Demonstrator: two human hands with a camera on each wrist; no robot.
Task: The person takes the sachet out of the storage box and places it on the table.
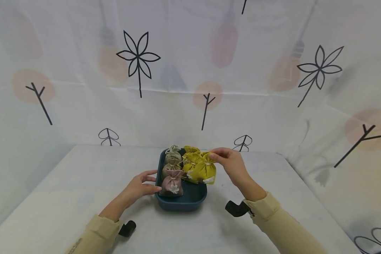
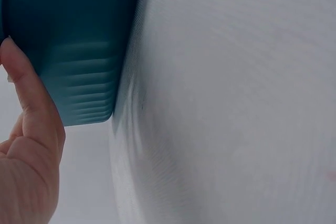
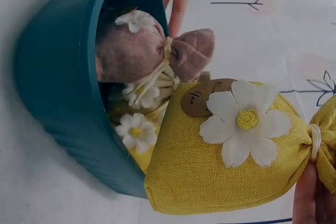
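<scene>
My right hand (image 1: pixel 230 164) pinches a yellow drawstring pouch (image 3: pixel 236 150) by its tied neck. This pouch has a white cloth flower and a small brown tag, and it hangs over the right side of a dark blue-green basin (image 1: pixel 181 206). My left hand (image 1: pixel 144 185) rests at the basin's left side, thumb tip at the rim and fingers extended along the wall. Inside the basin, a pinkish pouch (image 1: pixel 172 183) with a white flower sits nearest me. Behind it are a brownish pouch (image 1: pixel 173 160) and a pale green one (image 1: pixel 173 150). More yellow pouches (image 1: pixel 191 158) stand beside them, partly hidden.
The basin stands on a white-covered table (image 1: pixel 108 176). A pale curtain (image 1: pixel 177 116) printed with plants hangs behind the table. Black wrist mounts (image 1: pixel 236 209) stick out under both sleeves.
</scene>
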